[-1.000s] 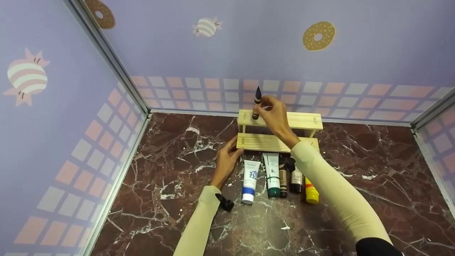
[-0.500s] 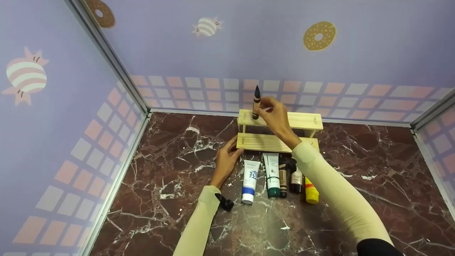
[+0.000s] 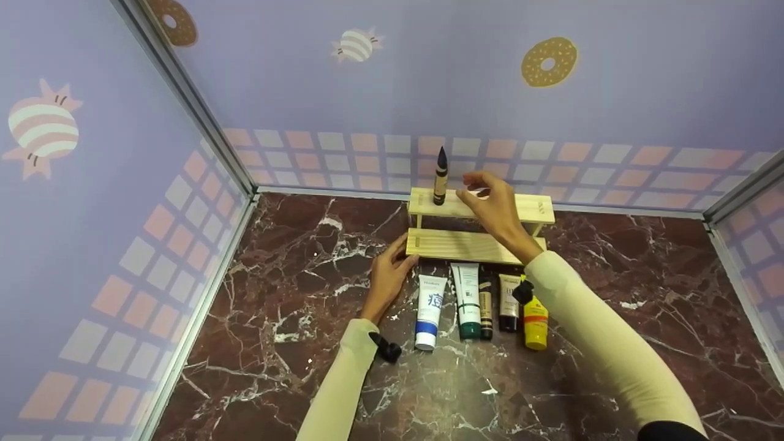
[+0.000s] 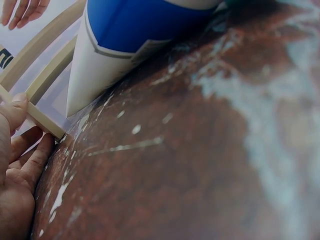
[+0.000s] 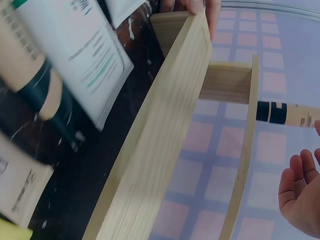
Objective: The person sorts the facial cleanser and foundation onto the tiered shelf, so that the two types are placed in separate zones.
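Observation:
A two-tier wooden rack (image 3: 465, 245) stands near the back wall. My left hand (image 3: 389, 283) grips the left end of its lower step; in the left wrist view the thumb (image 4: 19, 102) lies on the wood with the fingers beyond it. On the upper step's left part, a crayon-shaped tube (image 3: 440, 180), tan and black with a pointed dark tip, stands upright by itself. My right hand (image 3: 495, 205) is just right of it, fingers loosely bent and holding nothing. In the right wrist view a gap shows between the hand (image 5: 302, 192) and the tube (image 5: 295, 115).
In front of the rack lie a white-and-blue tube (image 3: 431, 312), a white tube with a green cap (image 3: 468, 300), another crayon-shaped tube (image 3: 486, 309), a beige tube with a dark cap (image 3: 509, 300) and a yellow tube (image 3: 536, 324). A patterned wall (image 3: 343, 159) rises close behind.
My right hand has let go of the crayon-shaped tube and moved right, away from it. The tube stays standing on the upper step. My left hand has kept its place.

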`<state>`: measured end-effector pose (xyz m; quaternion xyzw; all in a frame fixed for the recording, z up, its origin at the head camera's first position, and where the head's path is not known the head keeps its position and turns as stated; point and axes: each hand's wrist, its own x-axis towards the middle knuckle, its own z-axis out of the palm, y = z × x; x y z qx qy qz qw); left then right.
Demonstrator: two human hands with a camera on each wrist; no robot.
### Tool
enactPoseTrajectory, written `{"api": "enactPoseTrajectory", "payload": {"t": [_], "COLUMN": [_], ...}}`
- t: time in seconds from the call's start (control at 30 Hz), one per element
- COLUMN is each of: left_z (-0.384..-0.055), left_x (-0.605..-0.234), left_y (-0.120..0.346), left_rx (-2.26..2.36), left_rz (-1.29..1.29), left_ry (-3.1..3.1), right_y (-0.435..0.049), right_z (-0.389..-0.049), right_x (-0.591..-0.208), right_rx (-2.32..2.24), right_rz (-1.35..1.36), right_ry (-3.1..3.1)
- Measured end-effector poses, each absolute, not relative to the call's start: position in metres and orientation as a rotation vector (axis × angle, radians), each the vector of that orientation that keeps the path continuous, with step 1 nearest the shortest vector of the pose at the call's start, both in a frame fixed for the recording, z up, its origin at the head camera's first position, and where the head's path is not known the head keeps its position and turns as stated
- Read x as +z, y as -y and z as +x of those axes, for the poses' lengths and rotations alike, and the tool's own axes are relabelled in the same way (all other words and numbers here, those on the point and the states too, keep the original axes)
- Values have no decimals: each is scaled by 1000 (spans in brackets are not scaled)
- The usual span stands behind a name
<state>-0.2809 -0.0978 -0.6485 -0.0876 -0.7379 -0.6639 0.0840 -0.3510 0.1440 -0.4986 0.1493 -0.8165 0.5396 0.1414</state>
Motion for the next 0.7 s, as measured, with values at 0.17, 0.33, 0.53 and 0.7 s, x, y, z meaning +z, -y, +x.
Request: {"api": "enactPoseTrajectory", "payload": {"t": [0.17, 0.33, 0.53, 0.7], "left_z": [-280, -280, -280, -281], "left_x": [-649, -649, -648, -648], "left_y": [99, 100, 99, 97], "left_rx": [-1990, -2000, -1987, -1997], "left_rz": [-263, -261, -265, -264], "left_ry": [2207, 2201, 2206, 2198], "right_y": [-159, -175, -194, -206], "right_z": [-345, -342, -338, -332], "right_x": [-499, -498, -495, -494], "right_rx": [1541, 1492, 1464, 1466], "right_rz": [440, 431, 408, 396], "right_ry": [2352, 2362, 2358, 2360]}}
